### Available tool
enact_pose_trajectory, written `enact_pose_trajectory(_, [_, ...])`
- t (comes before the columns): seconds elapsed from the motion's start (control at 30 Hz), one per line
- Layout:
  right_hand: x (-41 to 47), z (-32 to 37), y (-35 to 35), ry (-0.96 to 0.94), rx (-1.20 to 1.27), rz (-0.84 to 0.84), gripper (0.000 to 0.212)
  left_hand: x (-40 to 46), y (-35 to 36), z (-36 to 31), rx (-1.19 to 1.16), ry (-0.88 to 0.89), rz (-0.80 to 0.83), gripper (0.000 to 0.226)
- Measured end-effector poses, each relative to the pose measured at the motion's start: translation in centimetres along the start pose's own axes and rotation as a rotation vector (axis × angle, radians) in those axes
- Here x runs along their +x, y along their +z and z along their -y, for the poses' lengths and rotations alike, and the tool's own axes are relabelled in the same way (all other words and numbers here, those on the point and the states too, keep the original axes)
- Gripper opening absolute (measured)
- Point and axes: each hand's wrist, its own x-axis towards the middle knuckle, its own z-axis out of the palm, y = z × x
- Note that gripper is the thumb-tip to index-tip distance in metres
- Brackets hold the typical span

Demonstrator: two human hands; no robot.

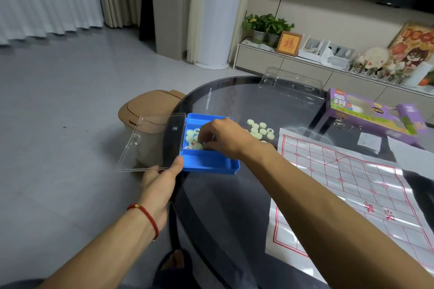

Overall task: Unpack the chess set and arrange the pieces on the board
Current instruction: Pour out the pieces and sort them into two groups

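While the blue box [209, 164] is sitting at the left edge of the round glass table [234, 195], the head view is showing both hands working at it. The left hand [162, 178] is gripping the box's near left corner, its thumb lying along the hinge where the clear lid [150, 143] is hanging open out past the table's edge. The right hand [225, 137] is reaching into the box with its fingers curled down among the pale round chess pieces [192, 139] lying there; whether they are pinching one cannot be told. A second cluster of pieces [259, 130] is lying loose on the glass just right of the box, toward the far side. The paper board [347, 190] with red lines is lying flat along the table's right side, bare of pieces. A purple carton [371, 112] is sitting near the table's far right edge, with a clear plastic cover [291, 84] at the far edge. A tan bin [145, 110] is standing on the floor beside the table.
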Motion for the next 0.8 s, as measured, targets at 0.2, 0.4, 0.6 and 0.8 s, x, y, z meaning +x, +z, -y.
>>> enact_pose_trajectory(0.2, [-0.1,-1.2,-0.1,0.032,0.023,-0.011,0.017,-0.3,0.1,-0.2,0.000,0.009,0.012,0.042])
enact_pose_trajectory(0.4, [-0.9,-2.3,-1.2,0.080,-0.027,0.029,0.027,-0.4,0.1,0.0,0.000,0.015,0.013,0.043])
enact_pose_trajectory(0.6, [-0.1,-2.0,-1.4,0.038,-0.101,0.171,0.042,-0.2,0.0,0.1,0.009,0.016,0.012,0.045])
enact_pose_trajectory(0.8, [0.1,-2.2,-1.5,-0.012,-0.134,0.196,0.044,0.1,-0.1,0.2,0.032,0.013,0.004,0.057])
